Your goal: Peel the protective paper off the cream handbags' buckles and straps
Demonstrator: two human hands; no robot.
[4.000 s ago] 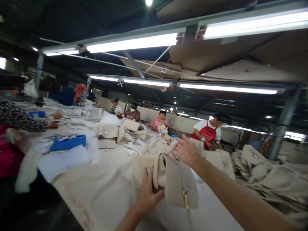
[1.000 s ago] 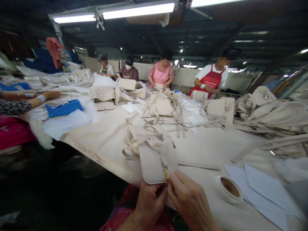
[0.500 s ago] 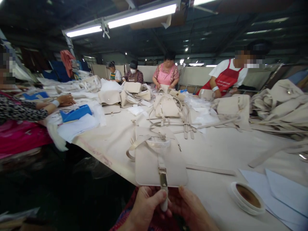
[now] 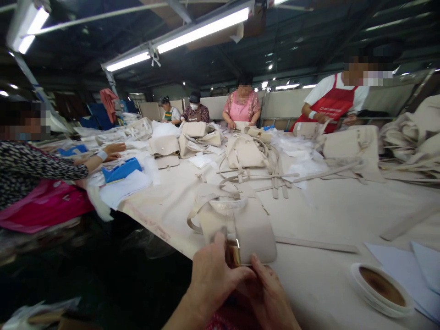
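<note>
A cream handbag [image 4: 256, 224] lies at the table's near edge, its flap facing me and its handle wrapped in clear film. My left hand [image 4: 211, 268] is closed at the middle of the flap's lower edge, its fingers around the gold buckle [image 4: 233, 253] and the short strap there. The strap end is hidden behind that hand. To its right, my right hand [image 4: 270, 288] pinches the flap's bottom edge, thumb on top and the other fingers out of sight below.
A tape roll [image 4: 381, 286] and white sheets [image 4: 395, 256] lie at the right. More cream bags [image 4: 244, 151] and loose straps cover the table's middle. Blue tape dispensers [image 4: 123, 170] stand at the left. A co-worker's arm [image 4: 92, 162] reaches in there; several people work across the table.
My left hand has moved up from the hanging strap end onto the buckle. My right hand still holds the flap's edge. The view has turned slightly left.
</note>
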